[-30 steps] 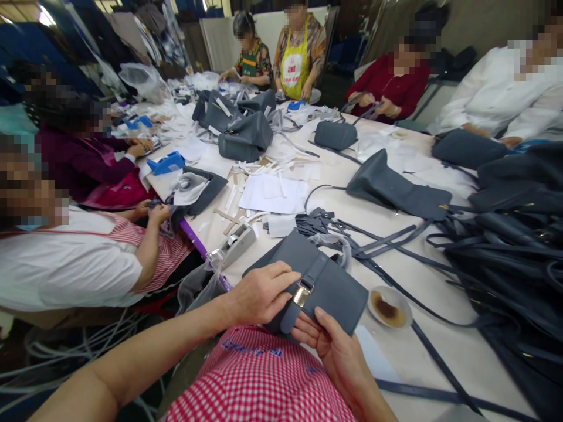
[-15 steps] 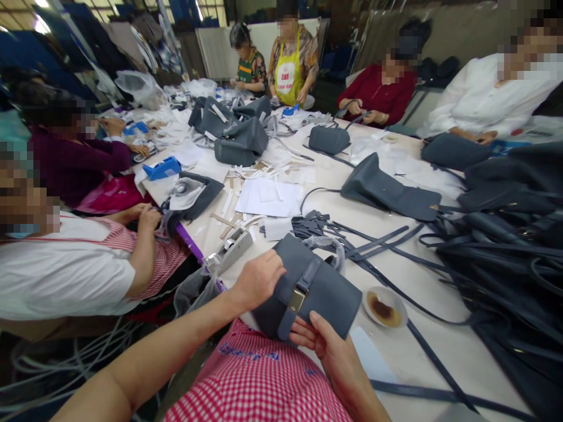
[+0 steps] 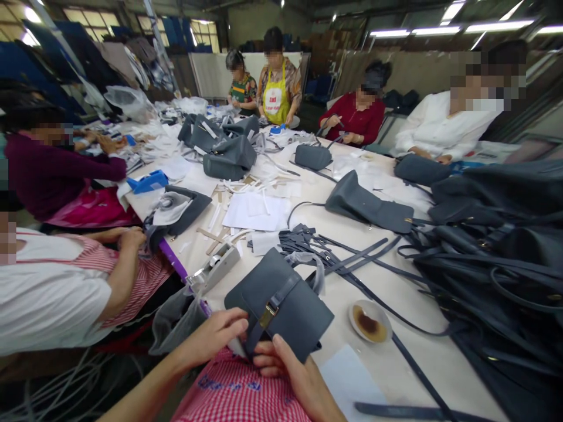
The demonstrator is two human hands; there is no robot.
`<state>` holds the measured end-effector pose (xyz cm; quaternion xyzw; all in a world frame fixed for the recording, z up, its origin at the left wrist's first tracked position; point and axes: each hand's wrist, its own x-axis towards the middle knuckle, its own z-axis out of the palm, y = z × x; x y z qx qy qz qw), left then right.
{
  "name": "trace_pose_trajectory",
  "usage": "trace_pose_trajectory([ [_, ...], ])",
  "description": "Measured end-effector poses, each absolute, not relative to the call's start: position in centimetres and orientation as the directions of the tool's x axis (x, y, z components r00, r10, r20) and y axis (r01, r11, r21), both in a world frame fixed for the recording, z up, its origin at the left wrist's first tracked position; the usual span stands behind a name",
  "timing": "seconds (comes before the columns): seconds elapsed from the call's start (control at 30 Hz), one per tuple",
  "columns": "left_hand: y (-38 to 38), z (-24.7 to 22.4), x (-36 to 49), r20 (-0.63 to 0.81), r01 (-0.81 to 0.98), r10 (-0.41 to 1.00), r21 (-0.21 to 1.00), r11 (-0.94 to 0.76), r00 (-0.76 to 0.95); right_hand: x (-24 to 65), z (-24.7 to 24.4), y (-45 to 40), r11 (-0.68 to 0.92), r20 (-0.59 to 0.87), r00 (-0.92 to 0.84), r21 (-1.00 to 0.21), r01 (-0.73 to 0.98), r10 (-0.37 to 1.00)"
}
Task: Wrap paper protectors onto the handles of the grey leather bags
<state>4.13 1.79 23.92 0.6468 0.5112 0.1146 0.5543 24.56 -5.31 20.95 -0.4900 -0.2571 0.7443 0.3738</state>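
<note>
A dark blue-grey handbag (image 3: 303, 313) lies tilted at the table's near edge, its front flap crossed by a strap with a gold clasp (image 3: 267, 316). My left hand (image 3: 220, 334) grips the bag's lower left side, fingers bent over the edge; some fingertips are hidden. At the flap's lower edge, beside the strap end, my right hand (image 3: 290, 366) holds on with its thumb above and its fingers curled beneath. The bag's handle (image 3: 317, 269), wrapped in clear plastic, rises at the back.
A tape dispenser (image 3: 215, 266) stands left of the bag. On the right are a small dish of brown liquid (image 3: 370, 321), long straps (image 3: 417, 369) and a heap of dark bags (image 3: 492, 258). A co-worker in a white top (image 3: 57, 287) sits close on my left.
My left hand has come down from the flap's upper left to the bag's lower left side. My right hand has shifted along the lower edge, its fingers now more curled. The view has tilted up.
</note>
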Motion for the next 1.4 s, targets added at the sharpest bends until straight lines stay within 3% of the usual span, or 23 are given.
trace_pose_trajectory([
  [0.13,1.7,21.8,6.0,-0.461,0.331,0.717,0.885,0.328,0.522,24.7,21.5,-5.6,-0.567,-0.518,-0.276,-0.811,-0.144,0.81],
  [0.27,1.3,21.4,6.4,-0.484,0.09,0.701,0.85,0.519,0.523,24.6,22.1,-5.3,-0.564,-0.526,-0.254,-0.818,-0.11,0.812],
  [0.43,0.7,22.2,7.5,-0.514,-0.087,0.779,0.812,0.576,0.36,25.1,24.0,-4.7,-0.554,-0.495,-0.303,-0.819,-0.149,0.814],
  [0.53,1.4,23.2,8.1,-0.358,-0.102,0.862,0.903,0.418,0.358,26.2,26.3,-3.9,-0.573,-0.483,-0.32,-0.753,-0.323,0.815],
  [0.63,2.8,24.4,8.4,0.011,0.073,0.889,0.996,-0.051,0.457,27.5,28.9,-3.0,-0.56,-0.408,-0.384,-0.613,-0.557,0.828],
  [0.73,4.5,24.8,8.8,0.238,0.327,0.747,0.787,-0.523,0.621,28.8,30.7,-2.1,-0.528,-0.363,-0.388,-0.498,-0.687,0.847],
  [0.8,5.5,24.4,9.3,0.215,0.44,0.69,0.633,-0.637,0.691,29.6,31.1,-1.4,-0.509,-0.383,-0.352,-0.477,-0.716,0.854],
  [0.87,6.4,23.7,9.7,0.149,0.522,0.674,0.521,-0.675,0.723,30.2,30.9,-0.5,-0.444,-0.425,-0.226,-0.535,-0.718,0.877],
  [0.93,7.1,23.1,10.0,0.119,0.554,0.677,0.482,-0.679,0.726,30.5,30.1,0.3,-0.337,-0.43,-0.009,-0.693,-0.637,0.903],
  [1.03,7.6,22.8,10.1,0.18,0.52,0.707,0.56,-0.645,0.684,30.0,28.6,1.1,-0.339,-0.386,0.159,-0.905,-0.257,0.909],
  [1.13,7.9,23.1,10.1,0.259,0.435,0.722,0.653,-0.621,0.641,28.6,27.3,1.5,-0.431,-0.425,0.078,-0.877,0.211,0.902],
  [1.23,8.1,23.3,10.2,0.288,0.386,0.729,0.698,-0.604,0.621,27.4,26.5,2.3,-0.316,-0.342,0.086,-0.703,0.637,0.936],
  [1.3,8.0,23.2,10.2,0.308,0.354,0.742,0.729,-0.587,0.595,27.1,25.9,3.2,-0.189,-0.367,-0.078,-0.636,0.748,0.927],
  [1.4,7.5,22.8,9.9,0.359,0.284,0.794,0.795,-0.535,0.491,27.2,24.7,4.5,-0.197,-0.487,-0.379,-0.78,0.594,0.787],
])
